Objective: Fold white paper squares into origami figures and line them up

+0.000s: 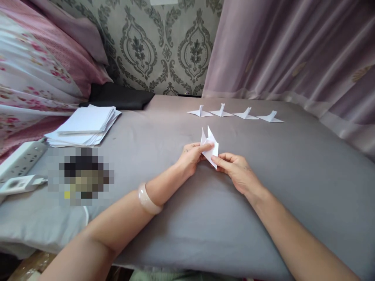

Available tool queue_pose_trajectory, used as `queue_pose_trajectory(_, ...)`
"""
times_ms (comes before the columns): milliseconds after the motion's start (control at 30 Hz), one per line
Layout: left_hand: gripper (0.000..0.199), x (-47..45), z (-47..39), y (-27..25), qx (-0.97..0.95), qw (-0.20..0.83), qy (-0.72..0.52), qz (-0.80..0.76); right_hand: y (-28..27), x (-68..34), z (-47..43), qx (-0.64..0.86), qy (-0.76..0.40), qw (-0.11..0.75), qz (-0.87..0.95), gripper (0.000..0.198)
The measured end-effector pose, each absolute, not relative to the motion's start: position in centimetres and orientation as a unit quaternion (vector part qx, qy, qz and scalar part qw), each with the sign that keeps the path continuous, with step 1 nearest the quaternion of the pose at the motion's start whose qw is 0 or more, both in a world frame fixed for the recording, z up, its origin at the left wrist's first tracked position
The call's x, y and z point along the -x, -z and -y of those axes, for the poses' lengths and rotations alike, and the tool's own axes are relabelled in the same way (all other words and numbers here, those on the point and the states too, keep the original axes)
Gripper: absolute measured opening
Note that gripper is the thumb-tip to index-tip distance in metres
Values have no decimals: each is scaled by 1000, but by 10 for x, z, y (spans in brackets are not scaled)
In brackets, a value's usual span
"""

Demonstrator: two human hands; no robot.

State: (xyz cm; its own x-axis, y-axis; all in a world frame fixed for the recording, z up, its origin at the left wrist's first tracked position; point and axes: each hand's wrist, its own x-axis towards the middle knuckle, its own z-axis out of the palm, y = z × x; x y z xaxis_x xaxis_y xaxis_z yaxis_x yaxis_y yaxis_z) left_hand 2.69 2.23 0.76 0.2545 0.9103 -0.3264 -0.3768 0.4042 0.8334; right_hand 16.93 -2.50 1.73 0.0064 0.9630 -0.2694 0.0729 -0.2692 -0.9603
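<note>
Between my hands, above the grey sheet, is a folded white paper (210, 150) with two pointed flaps sticking up. My left hand (191, 154) grips it from the left, thumb laid across its front face. At its lower right edge, my right hand (233, 166) pinches the paper between thumb and fingers. Both hands are closed on it, and some fingertips are hidden behind it. Farther back stands a row of several folded paper figures (222, 111), each with flat wings and an upright middle part.
A stack of white paper (84, 121) lies at the left, before a black folded item (120, 96). Nearer are a power strip (23, 158), a white charger (22, 183) and a pixelated patch. The grey sheet (164, 222) covers the surface. Curtains (278, 47) hang at the right.
</note>
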Motion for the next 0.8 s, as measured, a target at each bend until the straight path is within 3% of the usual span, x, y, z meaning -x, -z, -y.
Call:
queue_pose_trajectory(300,15,-28,-24,-9,-257,732,-443,-450,-15,-167,25,548,-625,426,359,32)
queue_pose_trajectory(600,21,-29,-22,-11,-260,753,-437,-418,-18,-162,27,559,-623,431,338,35)
queue_pose_trajectory(800,26,-29,-20,-13,-290,762,-446,-369,-18,-164,27,589,-559,416,410,44)
